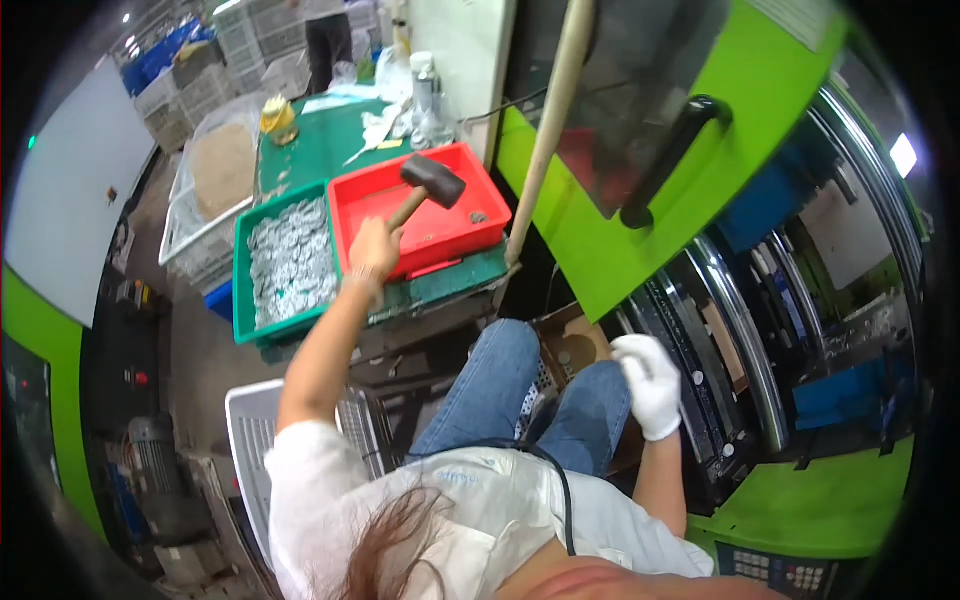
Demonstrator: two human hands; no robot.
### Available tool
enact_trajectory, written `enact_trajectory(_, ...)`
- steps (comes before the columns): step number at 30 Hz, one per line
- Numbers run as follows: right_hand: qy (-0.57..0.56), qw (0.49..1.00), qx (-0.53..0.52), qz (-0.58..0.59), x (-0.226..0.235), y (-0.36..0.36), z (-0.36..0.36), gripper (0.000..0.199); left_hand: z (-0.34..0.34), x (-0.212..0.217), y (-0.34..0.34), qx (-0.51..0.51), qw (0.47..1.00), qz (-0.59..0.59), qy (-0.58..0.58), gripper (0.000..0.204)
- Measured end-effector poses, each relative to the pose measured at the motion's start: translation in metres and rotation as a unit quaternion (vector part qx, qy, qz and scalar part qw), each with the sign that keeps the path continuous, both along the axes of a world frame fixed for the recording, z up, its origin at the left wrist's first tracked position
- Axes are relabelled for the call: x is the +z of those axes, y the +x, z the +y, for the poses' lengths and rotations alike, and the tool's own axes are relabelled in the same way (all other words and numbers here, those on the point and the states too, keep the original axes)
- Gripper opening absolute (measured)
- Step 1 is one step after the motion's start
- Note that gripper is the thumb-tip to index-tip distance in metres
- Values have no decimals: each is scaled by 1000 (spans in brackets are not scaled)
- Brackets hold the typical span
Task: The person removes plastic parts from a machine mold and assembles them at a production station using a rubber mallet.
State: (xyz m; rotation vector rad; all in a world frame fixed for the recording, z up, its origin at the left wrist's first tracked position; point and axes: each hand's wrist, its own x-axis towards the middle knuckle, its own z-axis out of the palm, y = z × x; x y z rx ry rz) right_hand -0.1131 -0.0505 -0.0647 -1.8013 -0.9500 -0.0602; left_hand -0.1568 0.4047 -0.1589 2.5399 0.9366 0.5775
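Left hand point(374, 250), bare, fingers wrapped tight round the lower end of the wooden handle of a mallet point(427, 187). Mallet held up over the red tray point(470, 176), not touching it; long axis slanting from the fist at lower left up to the black head at upper right, head pointing toward the far right corner of the tray, its cylinder lying crosswise to the handle. One small dark piece point(478, 216) lying on the red tray floor, too small to make out. Just to the left, touching the red one, a green tray point(243, 300) heaped with small silvery metal parts point(292, 260), shapes blurred together. Both trays resting on a green-topped bench point(320, 145). Right hand point(648, 385) in a white glove, lowered beside the right knee near the open green machine point(640, 250); fingers curled loosely inward, holding nothing visible, fingertips hidden behind the glove's back, so whether pressed onto anything cannot be told. Lower grip of the handle covered by the fist. A pale pole point(548, 130) leaning up past the tray's right edge, top cut off by the frame.
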Motion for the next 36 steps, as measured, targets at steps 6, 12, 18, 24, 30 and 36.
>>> enact_trajectory(6,-22,973,136,186,-35,-29,39,62,-196,94,-53,-204,872,-328,-300,16)
enact_trajectory(12,205,965,123,112,-32,-39,27,101,-305,106,-35,-407,838,-295,-211,25)
enact_trajectory(18,280,952,0,122,-26,-38,-50,94,-407,135,4,-510,700,-228,-445,40)
enact_trajectory(24,322,909,-213,156,1,10,-112,61,-385,164,61,-572,765,-291,-60,63)
enact_trajectory(30,504,812,-231,181,70,153,-164,46,-293,227,122,-209,807,-549,63,57)
enact_trajectory(36,550,791,-136,231,81,253,-198,29,-295,222,157,-315,762,-495,-273,6)
